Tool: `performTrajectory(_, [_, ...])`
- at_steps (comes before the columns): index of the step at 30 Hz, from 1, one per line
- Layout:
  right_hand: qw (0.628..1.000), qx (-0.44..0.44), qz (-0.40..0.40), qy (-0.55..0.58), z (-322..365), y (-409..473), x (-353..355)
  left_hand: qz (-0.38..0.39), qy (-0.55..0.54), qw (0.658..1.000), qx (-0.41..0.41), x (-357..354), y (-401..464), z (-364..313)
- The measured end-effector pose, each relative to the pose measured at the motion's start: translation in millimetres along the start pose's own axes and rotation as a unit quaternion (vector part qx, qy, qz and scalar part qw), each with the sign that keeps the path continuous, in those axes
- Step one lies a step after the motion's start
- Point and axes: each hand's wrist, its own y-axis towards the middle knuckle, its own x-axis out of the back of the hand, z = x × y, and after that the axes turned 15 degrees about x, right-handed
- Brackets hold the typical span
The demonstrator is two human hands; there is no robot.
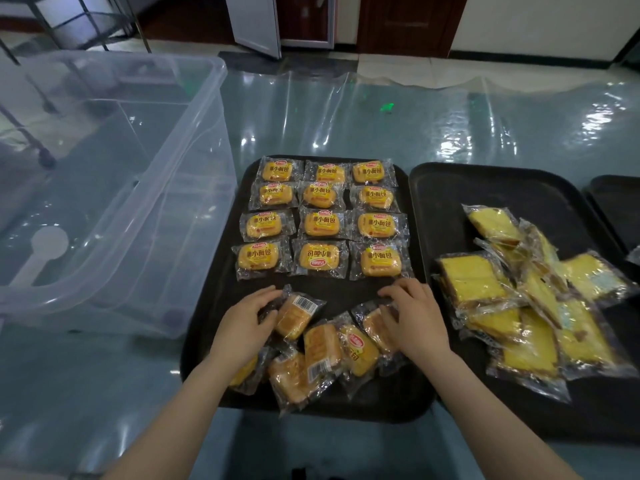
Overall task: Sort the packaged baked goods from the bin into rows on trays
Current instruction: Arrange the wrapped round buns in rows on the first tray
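My left hand [247,320] curls loosely around the end of a bread packet [297,315] lying barcode-up, fingers half closed on its wrapper. My right hand [414,315] lies palm-down, fingers spread, pressing on another packet [375,325] in the loose pile [322,355] at the near end of the middle tray [207,320]. Both forearms reach forward from below. Beyond the pile, twelve packets [320,218] sit in four rows of three. Cake slices [519,299] are heaped on the right tray [485,188]; the clear bin [138,188] stands left on the counter [346,119].
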Motion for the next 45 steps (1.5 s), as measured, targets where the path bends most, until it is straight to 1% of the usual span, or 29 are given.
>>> performTrajectory(2, [0.999, -0.027, 0.017, 0.007, 2, -13, 0, 0.012, 0.007, 1.000, -0.026, -5, -7, -3])
performTrajectory(4, [0.998, -0.044, 0.038, 0.025, 4, -23, 0, 0.037, 0.053, 0.997, -0.039, -11, -8, -5])
performTrajectory(7, [0.996, -0.052, 0.062, 0.048, 8, -37, -3, 0.050, 0.093, 0.994, -0.026, -19, -7, -3])
performTrajectory(11, [0.993, -0.046, 0.104, 0.031, 15, -50, -9, 0.038, 0.112, 0.993, -0.017, -27, -6, -1])
performTrajectory(15, [0.994, -0.048, 0.097, -0.035, 22, -49, -10, -0.009, 0.066, 0.998, 0.003, -28, -2, -8])
performTrajectory(16, [0.993, -0.053, 0.087, -0.052, 25, -49, -10, -0.014, 0.040, 0.999, 0.021, -26, -1, -9])
performTrajectory(18, [0.994, -0.063, 0.061, -0.066, 30, -51, -11, -0.015, -0.065, 0.995, 0.080, -18, 2, -10])
performTrajectory(19, [0.995, -0.063, 0.052, -0.061, 31, -52, -11, -0.015, -0.133, 0.984, 0.119, -13, 3, -9])
performTrajectory(21, [0.996, -0.049, 0.055, -0.056, 31, -54, -13, -0.002, -0.269, 0.942, 0.203, -2, 4, -5])
performTrajectory(22, [0.996, -0.043, 0.057, -0.055, 30, -54, -13, 0.018, -0.341, 0.909, 0.238, 5, 4, -3])
performTrajectory(24, [0.997, -0.048, 0.043, -0.045, 28, -49, -12, 0.070, -0.482, 0.825, 0.285, 15, 2, 1])
performTrajectory(25, [0.997, -0.055, 0.029, -0.036, 27, -46, -11, 0.094, -0.537, 0.784, 0.299, 19, 1, 3])
performTrajectory(26, [0.998, -0.062, 0.016, -0.025, 27, -42, -9, 0.115, -0.576, 0.747, 0.311, 22, 0, 6])
performTrajectory(27, [0.998, -0.067, 0.003, -0.012, 27, -38, -7, 0.135, -0.601, 0.719, 0.321, 25, -1, 9])
performTrajectory(28, [0.998, -0.068, -0.008, 0.001, 28, -34, -5, 0.157, -0.614, 0.701, 0.327, 27, -1, 11])
performTrajectory(29, [0.997, -0.067, -0.020, 0.014, 29, -31, -3, 0.179, -0.620, 0.690, 0.328, 28, -1, 13])
performTrajectory(30, [0.997, -0.066, -0.031, 0.028, 30, -29, -1, 0.198, -0.619, 0.687, 0.325, 28, 0, 15])
performTrajectory(32, [0.994, -0.071, -0.057, 0.063, 31, -24, 2, 0.220, -0.606, 0.696, 0.316, 27, 2, 18])
performTrajectory(33, [0.991, -0.074, -0.073, 0.080, 31, -21, 3, 0.219, -0.595, 0.707, 0.314, 27, 3, 17])
performTrajectory(35, [0.988, -0.082, -0.090, 0.099, 29, -16, 5, 0.209, -0.558, 0.743, 0.305, 27, 4, 14])
performTrajectory(41, [0.979, -0.114, -0.074, 0.150, 20, -6, 14, 0.137, -0.438, 0.845, 0.274, 26, 9, 8])
performTrajectory(45, [0.983, -0.114, -0.061, 0.129, 11, 4, 17, 0.100, -0.357, 0.898, 0.238, 27, 17, 8])
